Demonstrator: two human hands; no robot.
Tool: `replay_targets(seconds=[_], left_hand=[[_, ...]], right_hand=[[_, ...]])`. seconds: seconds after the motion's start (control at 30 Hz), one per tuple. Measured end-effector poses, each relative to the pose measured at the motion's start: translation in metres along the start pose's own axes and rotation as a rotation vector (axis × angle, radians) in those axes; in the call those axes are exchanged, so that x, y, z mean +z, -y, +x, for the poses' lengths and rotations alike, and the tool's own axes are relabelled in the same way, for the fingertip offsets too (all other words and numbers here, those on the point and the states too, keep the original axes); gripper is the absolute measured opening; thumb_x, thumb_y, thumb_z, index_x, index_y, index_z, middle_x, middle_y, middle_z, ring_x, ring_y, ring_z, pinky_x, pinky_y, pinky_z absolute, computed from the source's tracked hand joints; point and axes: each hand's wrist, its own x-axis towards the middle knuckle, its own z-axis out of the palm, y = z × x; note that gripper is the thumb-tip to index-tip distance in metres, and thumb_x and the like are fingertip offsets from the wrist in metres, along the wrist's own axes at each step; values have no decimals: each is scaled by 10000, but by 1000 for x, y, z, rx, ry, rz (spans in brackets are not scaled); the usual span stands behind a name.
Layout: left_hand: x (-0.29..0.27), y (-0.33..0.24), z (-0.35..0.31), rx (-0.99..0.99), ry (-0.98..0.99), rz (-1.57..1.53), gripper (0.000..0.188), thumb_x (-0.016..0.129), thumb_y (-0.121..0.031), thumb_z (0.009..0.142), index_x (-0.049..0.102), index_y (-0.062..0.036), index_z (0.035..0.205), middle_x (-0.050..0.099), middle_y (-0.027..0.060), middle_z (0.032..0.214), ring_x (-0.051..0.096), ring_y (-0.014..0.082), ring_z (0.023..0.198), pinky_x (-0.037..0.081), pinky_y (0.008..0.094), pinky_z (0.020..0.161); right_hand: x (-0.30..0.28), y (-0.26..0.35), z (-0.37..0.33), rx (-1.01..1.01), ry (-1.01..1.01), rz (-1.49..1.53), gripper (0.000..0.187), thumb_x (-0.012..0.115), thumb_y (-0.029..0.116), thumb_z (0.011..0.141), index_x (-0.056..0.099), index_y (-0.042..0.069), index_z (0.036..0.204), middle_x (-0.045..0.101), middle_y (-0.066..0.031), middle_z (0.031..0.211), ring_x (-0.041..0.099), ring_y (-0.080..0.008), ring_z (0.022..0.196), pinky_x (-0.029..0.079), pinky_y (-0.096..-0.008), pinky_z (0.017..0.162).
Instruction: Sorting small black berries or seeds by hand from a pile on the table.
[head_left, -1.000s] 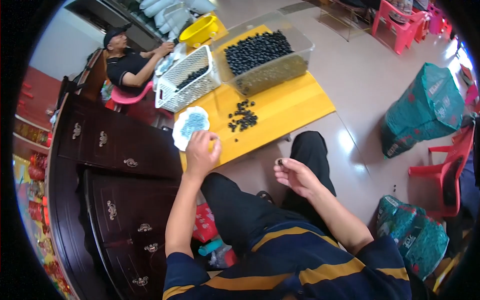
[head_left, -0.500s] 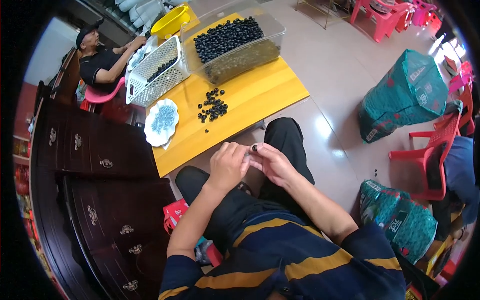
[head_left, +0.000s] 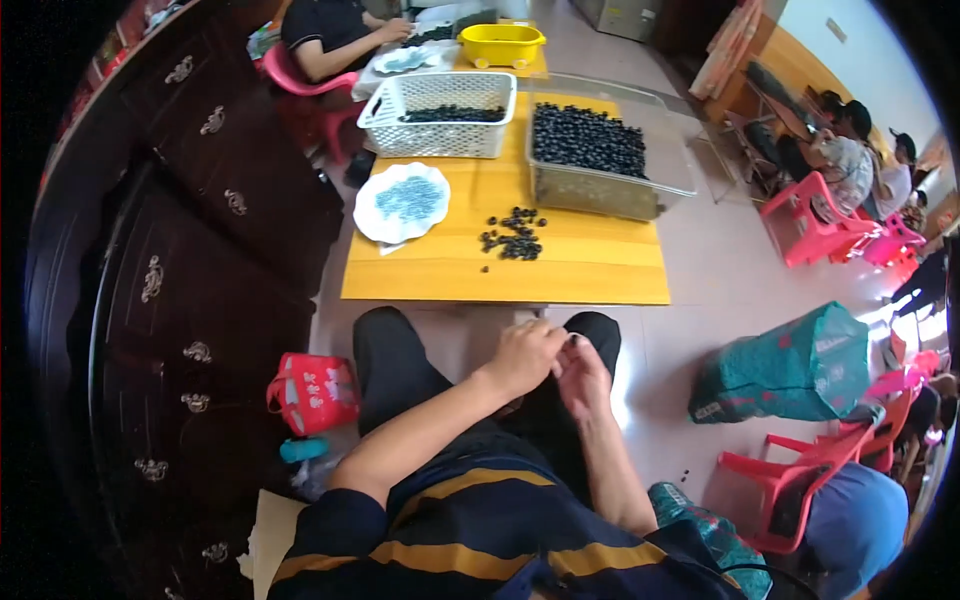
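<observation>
Above my lap, in front of the table's near edge, my two hands meet at the fingertips. My left hand [head_left: 528, 357] is closed, its fingers bent toward the right one; what they pinch is hidden. My right hand [head_left: 584, 380] has a small round black piece [head_left: 574, 341] between thumb and fingers. On the yellow wooden table [head_left: 420, 280] ahead lies a loose pile of similar black pieces [head_left: 518, 243]. Left of the pile sits a white scalloped plate [head_left: 372, 218] of tiny bluish bits [head_left: 410, 200].
Behind the pile stand a clear plastic bin [head_left: 600, 200] heaped with black pieces and a white perforated basket [head_left: 430, 140]. A yellow tub [head_left: 500, 48] and another person's arms [head_left: 350, 60] are farther back. Dark drawers [head_left: 200, 280] line the left; a green bag [head_left: 790, 370] stands right.
The view has swung, so the table now looks level and the bins sit farther right. My hands remain together, with the black piece still at the right fingertips.
</observation>
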Motion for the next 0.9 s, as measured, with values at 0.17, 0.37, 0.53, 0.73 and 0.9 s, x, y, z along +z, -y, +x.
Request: replay_targets(seconds=[0.17,0.37,0.53,0.73,0.9], left_hand=[[12,-4,8,50,-16,2,68,609,-113,802,615,-54,834,639,115,830,679,299,784,556,413,660],[-1,3,2,16,55,-77,137,687,-92,773,652,-82,906,637,122,877,668,323,802,555,425,685],[-12,-2,1,-84,23,-317,104,686,-86,778,613,-80,853,618,129,825,649,357,760,539,443,661],[-16,-8,4,-98,24,-390,95,682,-39,772,601,-58,818,609,121,779,647,330,699,524,403,604],[-27,2,17,-189,-20,-466,108,689,-13,754,592,-41,793,594,93,714,621,208,585,493,324,540]], right_hand=[[-13,14,-4,-8,-16,23,198,575,244,991,641,67,1049,665,-93,1075,619,-231,1038,487,-376,934],[-12,9,-2,102,-11,149,213,554,245,1000,653,57,1020,690,-120,1084,649,-261,1036,500,-391,966],[-5,14,-7,138,0,207,208,557,205,981,647,18,993,700,-162,1044,676,-279,988,524,-394,949],[-12,14,-4,141,21,202,196,584,187,951,664,9,953,706,-160,1008,685,-264,963,546,-379,912],[-11,18,-5,172,-48,208,146,603,168,944,604,28,984,675,-172,1029,682,-253,881,581,-340,787]])
